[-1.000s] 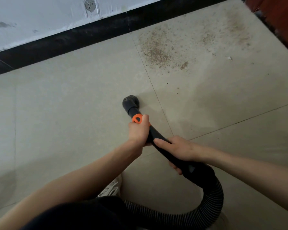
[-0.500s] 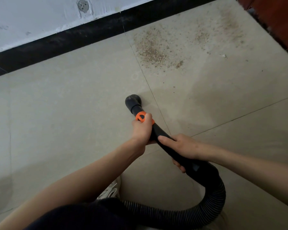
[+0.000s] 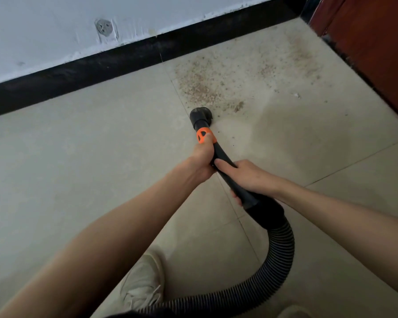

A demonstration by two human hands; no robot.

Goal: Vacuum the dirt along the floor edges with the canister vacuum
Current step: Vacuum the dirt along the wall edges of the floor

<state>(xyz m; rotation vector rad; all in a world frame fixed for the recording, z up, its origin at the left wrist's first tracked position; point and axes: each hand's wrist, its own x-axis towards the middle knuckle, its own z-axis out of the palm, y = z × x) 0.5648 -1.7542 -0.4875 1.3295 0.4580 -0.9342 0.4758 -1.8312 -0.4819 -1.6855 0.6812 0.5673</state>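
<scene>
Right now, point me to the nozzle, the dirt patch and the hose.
nozzle (image 3: pixel 200 116), head view, on its round black head.
dirt patch (image 3: pixel 199 88), head view, on the dense brown part near the tile joint.
hose (image 3: pixel 282 253), head view, on the ribbed bend.

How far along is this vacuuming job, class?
Done: the tile left of the nozzle looks clean. In hand: left hand and right hand grip the wand, nozzle at the dirt patch's near edge. Left: that patch and the scatter toward the corner.

Black vacuum nozzle (image 3: pixel 200 116) with orange collar (image 3: pixel 205 136) touches the near edge of brown dirt (image 3: pixel 200 87) scattered beside the black baseboard (image 3: pixel 124 60).
</scene>
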